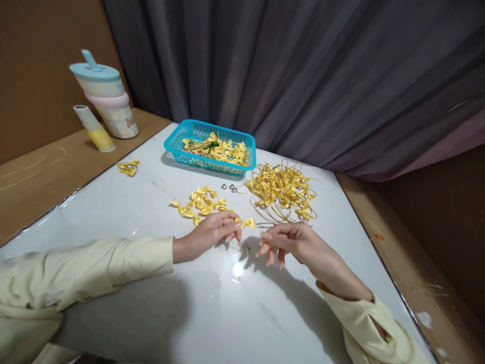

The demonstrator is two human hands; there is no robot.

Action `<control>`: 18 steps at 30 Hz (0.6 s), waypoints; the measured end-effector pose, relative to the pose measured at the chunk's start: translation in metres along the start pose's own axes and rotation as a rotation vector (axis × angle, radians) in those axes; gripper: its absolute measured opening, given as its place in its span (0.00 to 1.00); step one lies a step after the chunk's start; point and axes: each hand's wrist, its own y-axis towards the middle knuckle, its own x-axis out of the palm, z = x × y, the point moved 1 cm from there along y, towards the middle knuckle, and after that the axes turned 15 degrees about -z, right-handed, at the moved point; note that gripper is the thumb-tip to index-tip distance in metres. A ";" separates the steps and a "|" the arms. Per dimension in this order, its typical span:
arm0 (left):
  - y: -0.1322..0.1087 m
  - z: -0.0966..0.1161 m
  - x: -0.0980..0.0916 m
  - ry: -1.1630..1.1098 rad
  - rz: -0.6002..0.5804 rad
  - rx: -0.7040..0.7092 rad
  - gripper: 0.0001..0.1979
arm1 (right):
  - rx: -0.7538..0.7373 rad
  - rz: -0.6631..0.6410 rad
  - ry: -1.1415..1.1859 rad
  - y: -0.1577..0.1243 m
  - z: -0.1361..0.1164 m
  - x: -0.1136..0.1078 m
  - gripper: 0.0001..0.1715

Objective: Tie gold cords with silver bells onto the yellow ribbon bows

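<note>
My left hand (216, 228) pinches a yellow satin bow (248, 222) between thumb and fingers. To its right, my right hand (293, 240) has thumb and index finger pressed together at a thin gold cord, with the other fingers curled loosely. A small silver piece (247, 249) hangs or lies between the hands, on a thin strand. Loose yellow bows (204, 206) lie just beyond my left hand. Past my right hand is a pile of bows on gold cords (280, 187) with silver pieces. A few silver charms (232, 188) rest between the groups.
A blue basket (248, 141) holding yellow bows stands at the back of the white table (227, 313). One small bow cluster (129, 167) lies at the left edge. A tumbler (113, 106) and a yellow-and-white tube (96, 131) stand beyond it. A dark curtain (265, 65) hangs behind.
</note>
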 end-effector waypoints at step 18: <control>-0.003 0.000 0.004 0.082 -0.077 -0.014 0.10 | -0.021 -0.074 0.041 0.005 0.005 -0.001 0.16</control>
